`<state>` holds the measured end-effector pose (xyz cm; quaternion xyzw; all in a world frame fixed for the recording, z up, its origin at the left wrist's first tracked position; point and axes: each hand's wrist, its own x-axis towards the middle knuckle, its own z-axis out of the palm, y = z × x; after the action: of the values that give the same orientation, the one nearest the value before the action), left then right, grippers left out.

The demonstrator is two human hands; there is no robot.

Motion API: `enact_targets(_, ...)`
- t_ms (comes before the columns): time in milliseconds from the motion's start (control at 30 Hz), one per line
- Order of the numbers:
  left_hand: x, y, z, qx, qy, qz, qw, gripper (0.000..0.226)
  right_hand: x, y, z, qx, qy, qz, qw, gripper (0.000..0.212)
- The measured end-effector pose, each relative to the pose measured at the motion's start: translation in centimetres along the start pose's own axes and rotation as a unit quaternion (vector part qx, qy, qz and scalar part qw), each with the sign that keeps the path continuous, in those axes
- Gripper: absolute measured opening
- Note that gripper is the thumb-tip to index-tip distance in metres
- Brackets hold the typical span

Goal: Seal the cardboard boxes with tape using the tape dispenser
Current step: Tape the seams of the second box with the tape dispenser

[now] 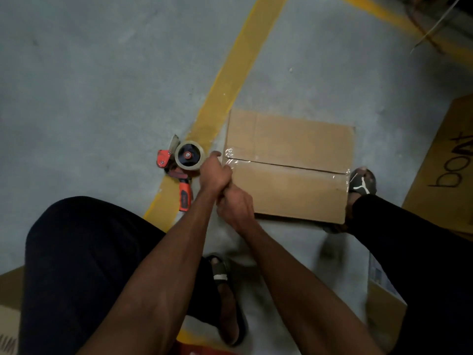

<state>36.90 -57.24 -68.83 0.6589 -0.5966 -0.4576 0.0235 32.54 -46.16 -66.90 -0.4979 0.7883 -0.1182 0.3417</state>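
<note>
Item one: cardboard box (pixel 289 165), lying flat on the concrete floor (pixel 89 85) at scene centre, its flaps closed. We note clear tape (pixel 231 162) along the centre seam, wrinkled at the left end and wrapping over the right edge.

Item two: tape dispenser (pixel 183 165), red and black with a clear roll, lying on its side on the floor just left of the box, across a yellow floor line (pixel 230 80). No hand holds it.

Item three: left hand (pixel 215 172), at the box's left edge by the seam; fingers curled, index finger extended toward the tape end. We cannot tell whether it pinches the tape.

Item four: right hand (pixel 236 206), touching the left hand at the box's near-left corner; fingers curled, their grip hidden from us.

Item five: sandalled foot (pixel 362 181), against the box's right edge.
</note>
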Motion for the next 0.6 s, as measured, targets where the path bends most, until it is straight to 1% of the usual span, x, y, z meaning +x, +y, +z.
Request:
enact_targets(33,-0.4,0.4,0.3,0.016,0.04,0.052,0.998,0.032,0.4,0.3,-0.4,0.081,0.045,0.058,0.994,0.022)
enact_targets(67,-0.6,0.8,0.7,0.023,0.07,0.104,0.992,0.024,1.1,0.9,-1.0,0.162,0.108,0.1,0.976,0.02)
enact_targets(100,-0.8,1.1,1.1,0.034,0.083,0.152,0.984,0.018,1.8,1.7,-1.6,0.238,0.171,0.133,0.947,0.022)
enact_targets(133,-0.9,1.4,1.5,0.052,0.082,0.196,0.976,0.014,2.6,2.7,-2.1,0.301,0.215,0.16,0.915,0.026)
enact_targets(167,-0.9,1.5,1.8,0.067,0.068,0.224,0.97,0.012,3.5,3.6,-2.4,0.35,0.228,0.185,0.89,0.029)
enact_targets(200,-0.7,1.4,2.3,0.072,0.05,0.239,0.967,0.012,4.3,3.9,-2.8,0.384,0.21,0.203,0.876,0.032)
enact_targets(267,-0.2,0.9,3.0,0.069,0.012,0.246,0.967,0.017,5.7,3.6,-3.5,0.412,0.141,0.219,0.873,0.039)
enact_targets(300,0.0,0.5,3.3,0.074,0.008,0.257,0.964,0.019,6.1,3.8,-3.7,0.415,0.112,0.225,0.875,0.041)
enact_targets(367,0.5,-0.1,3.7,0.101,0.01,0.27,0.957,0.021,6.6,5.2,-3.7,0.425,0.092,0.238,0.868,0.041)
enact_targets(433,0.6,0.1,3.8,0.114,0.011,0.263,0.958,0.022,6.9,8.6,-3.7,0.448,0.11,0.259,0.848,0.042)
enact_targets(533,0.7,1.3,3.7,0.118,0.015,0.233,0.965,0.021,6.8,14.8,-4.7,0.483,0.169,0.314,0.8,0.035)
enact_targets(600,0.8,2.2,3.8,0.156,0.013,0.203,0.967,0.019,5.7,15.9,-7.0,0.493,0.212,0.353,0.767,0.031)
